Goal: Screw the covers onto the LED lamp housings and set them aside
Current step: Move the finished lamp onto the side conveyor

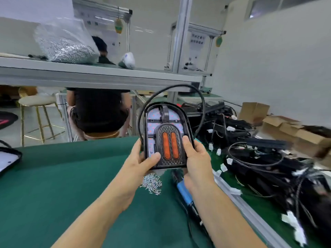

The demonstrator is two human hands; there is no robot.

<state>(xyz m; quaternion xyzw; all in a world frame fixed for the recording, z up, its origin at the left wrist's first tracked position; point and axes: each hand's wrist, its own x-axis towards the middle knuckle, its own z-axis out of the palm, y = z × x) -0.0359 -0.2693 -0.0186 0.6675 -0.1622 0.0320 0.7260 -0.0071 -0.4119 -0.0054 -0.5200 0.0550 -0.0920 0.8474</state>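
Observation:
An arch-shaped black LED lamp housing (166, 122) with a dark cover bearing two orange strips (170, 144) is held up above the green table. My left hand (143, 158) grips its lower left edge, thumb lying across the cover's bottom. My right hand (196, 158) grips the lower right edge, thumb on the cover's side. A black cable (202, 104) loops up from the housing. A small heap of silver screws (152, 183) lies on the mat below, beside a blue-handled screwdriver (184, 192).
A big pile of black lamp housings with cables and white plugs (268, 158) fills the right side. Another housing (9, 160) sits at the left edge. A shelf (89, 76) holds a bag of screws (66, 43). A person sits beyond the table (98, 111). Cardboard boxes (286, 126) stand far right.

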